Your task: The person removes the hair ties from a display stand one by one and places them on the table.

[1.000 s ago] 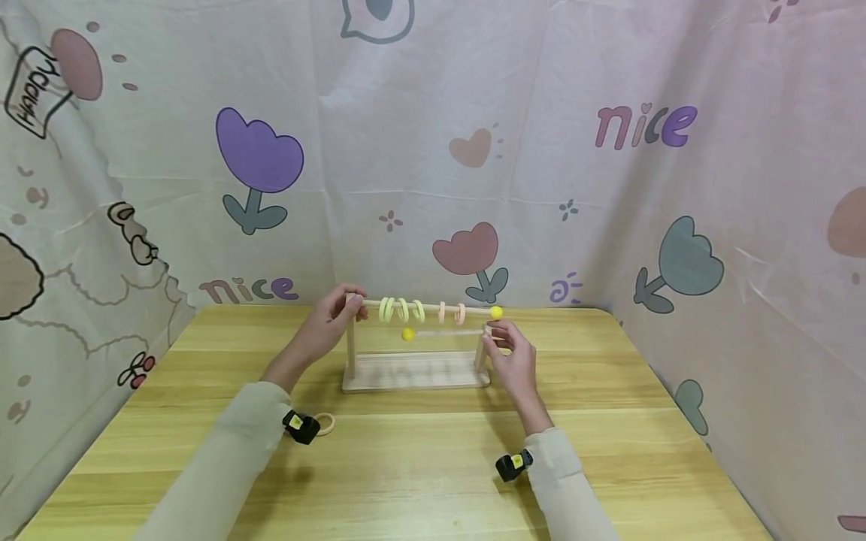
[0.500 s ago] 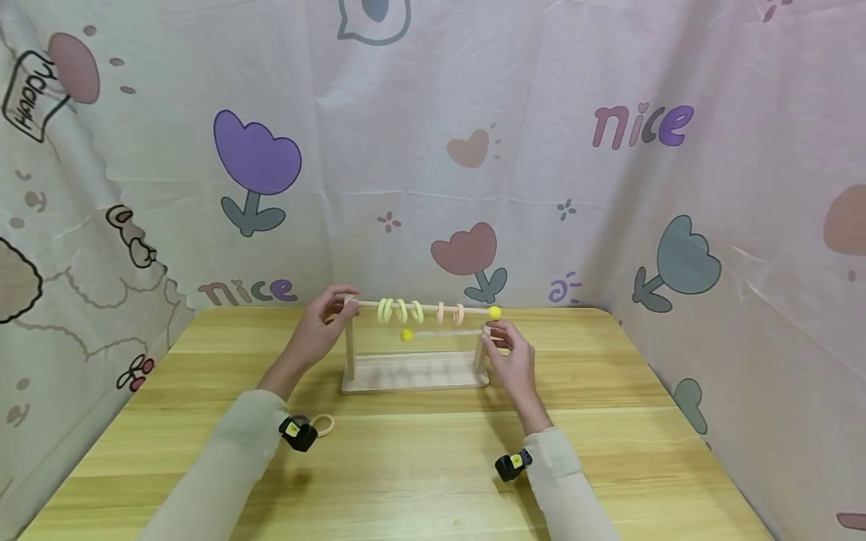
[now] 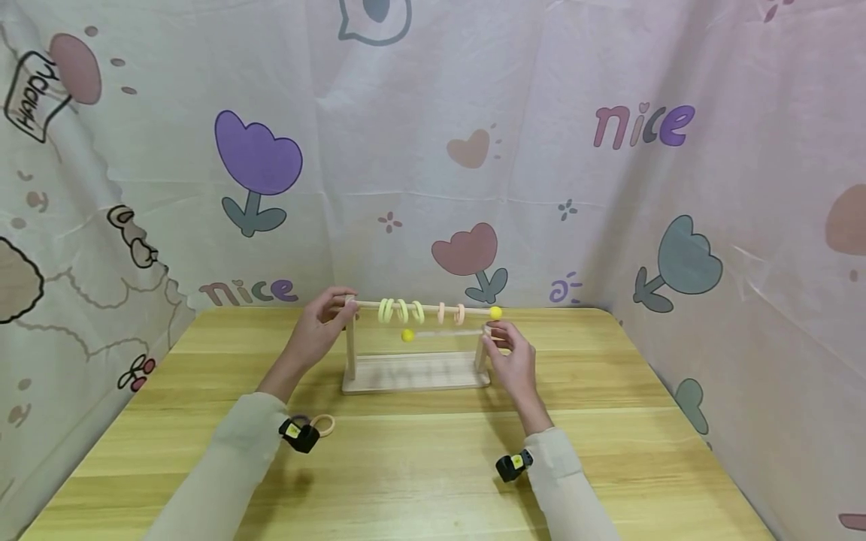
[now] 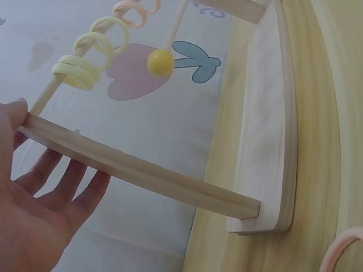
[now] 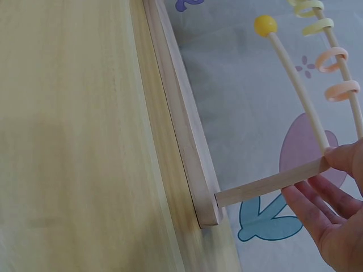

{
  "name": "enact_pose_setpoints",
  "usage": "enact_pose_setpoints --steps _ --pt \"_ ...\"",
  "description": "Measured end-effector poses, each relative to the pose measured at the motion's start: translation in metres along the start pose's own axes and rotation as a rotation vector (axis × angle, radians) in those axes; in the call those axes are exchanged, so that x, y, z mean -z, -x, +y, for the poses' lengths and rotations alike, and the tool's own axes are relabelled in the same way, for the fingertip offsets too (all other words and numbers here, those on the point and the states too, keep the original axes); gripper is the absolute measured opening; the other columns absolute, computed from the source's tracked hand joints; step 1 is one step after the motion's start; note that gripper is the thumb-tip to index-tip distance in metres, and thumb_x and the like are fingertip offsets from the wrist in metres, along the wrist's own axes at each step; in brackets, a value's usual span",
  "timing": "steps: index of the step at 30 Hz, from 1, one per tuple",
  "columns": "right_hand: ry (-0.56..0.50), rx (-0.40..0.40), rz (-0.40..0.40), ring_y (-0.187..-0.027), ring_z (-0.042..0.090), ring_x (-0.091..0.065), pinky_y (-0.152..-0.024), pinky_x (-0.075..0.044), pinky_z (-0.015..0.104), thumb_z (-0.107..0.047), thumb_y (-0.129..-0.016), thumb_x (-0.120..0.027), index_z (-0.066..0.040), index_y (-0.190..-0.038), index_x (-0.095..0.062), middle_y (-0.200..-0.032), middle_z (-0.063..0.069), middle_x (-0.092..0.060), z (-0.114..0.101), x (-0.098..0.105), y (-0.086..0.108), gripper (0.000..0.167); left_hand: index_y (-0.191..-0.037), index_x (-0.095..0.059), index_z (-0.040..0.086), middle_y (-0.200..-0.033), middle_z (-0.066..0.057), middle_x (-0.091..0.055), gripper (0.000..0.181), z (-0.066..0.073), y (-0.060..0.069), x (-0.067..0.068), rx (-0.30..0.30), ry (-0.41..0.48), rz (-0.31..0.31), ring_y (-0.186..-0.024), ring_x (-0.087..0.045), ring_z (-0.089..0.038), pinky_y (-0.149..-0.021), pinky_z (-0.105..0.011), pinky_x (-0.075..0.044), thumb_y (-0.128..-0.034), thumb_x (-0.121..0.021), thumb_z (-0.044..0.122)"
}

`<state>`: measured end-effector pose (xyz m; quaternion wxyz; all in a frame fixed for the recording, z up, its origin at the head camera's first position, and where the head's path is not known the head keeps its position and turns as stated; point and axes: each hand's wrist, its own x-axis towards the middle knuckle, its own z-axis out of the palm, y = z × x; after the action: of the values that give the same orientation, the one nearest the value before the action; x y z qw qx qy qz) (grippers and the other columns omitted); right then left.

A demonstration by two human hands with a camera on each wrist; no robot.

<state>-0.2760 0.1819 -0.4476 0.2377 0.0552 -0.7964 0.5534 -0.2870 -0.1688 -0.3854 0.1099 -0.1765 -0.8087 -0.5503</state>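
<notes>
A pale wooden stand point(image 3: 416, 382) with two upright posts is on the table. My left hand point(image 3: 314, 330) pinches the top of the left post point(image 4: 142, 170), thumb at its end and fingers behind. From that post a rod point(image 3: 429, 307) reaches right to a yellow ball point(image 3: 496, 312). Several pale yellow rings point(image 4: 85, 65) and two peach rings point(image 5: 341, 90) hang on it. My right hand point(image 3: 516, 364) pinches the top of the shorter right post point(image 5: 272, 182). A second, bare rod point(image 5: 298, 85) extends left from there to another yellow ball point(image 3: 407, 335).
On the table point(image 3: 406, 473), near my left wrist, lies a loose peach ring point(image 3: 326, 425). Beside it a dark ring point(image 3: 301, 418) is partly covered by the wrist camera point(image 3: 299, 436). A printed cloth point(image 3: 379, 150) hangs behind the table.
My left hand has drawn back slightly to the left at the post top, its fingertips no longer reaching over the rod. My right hand and the stand look unmoved.
</notes>
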Motion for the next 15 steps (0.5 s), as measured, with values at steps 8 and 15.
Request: enact_pose_setpoints --steps 8,15 --pt "0.009 -0.004 0.006 -0.097 0.038 -0.074 -0.081 -0.063 0.035 -0.003 -0.094 -0.074 -0.003 -0.117 -0.07 -0.114 0.023 -0.075 -0.0001 -0.0017 0.0015 0.023 -0.13 -0.061 0.007 -0.108 -0.01 -0.07 0.031 0.0036 0.002 0.0019 -0.005 0.0 0.012 -0.092 -0.069 -0.01 -0.083 -0.024 -0.057 -0.106 -0.059 0.026" --pt "0.007 -0.006 0.01 -0.096 0.037 -0.074 -0.078 -0.062 0.032 -0.003 -0.094 -0.073 -0.003 -0.117 -0.07 -0.114 0.023 -0.075 0.0012 -0.0013 0.0007 0.023 -0.129 -0.06 0.006 -0.103 -0.001 -0.069 0.03 0.0038 0.0017 -0.0017 -0.006 0.032 0.036 -0.09 -0.068 -0.009 -0.081 -0.022 -0.057 -0.1055 -0.06 0.025"
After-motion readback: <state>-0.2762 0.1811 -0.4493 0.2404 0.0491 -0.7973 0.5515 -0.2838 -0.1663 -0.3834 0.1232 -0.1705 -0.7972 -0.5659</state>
